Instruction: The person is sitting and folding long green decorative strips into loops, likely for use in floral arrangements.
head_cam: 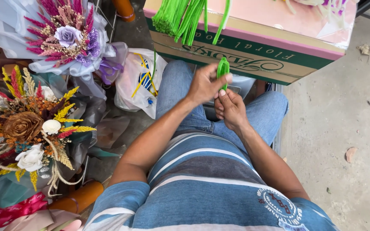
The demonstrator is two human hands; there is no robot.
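At the far left, an orange-and-yellow dried bouquet (31,132) stood below a purple bouquet (67,36) wrapped in pale tissue. Beside them lay a white plastic bag (138,81) on the ground. At centre, the left hand (204,83) was closed, fingers pinching the upper part of a green strip (223,68) folded into a loop. Directly below and touching it, the right hand (231,109) was closed on the lower end of the same strip. Both hands were held over the lap, just in front of a cardboard box (245,60) with a pink top. A bundle of green stems (180,17) rested on the box. Bare concrete floor (343,119) extended to the right.
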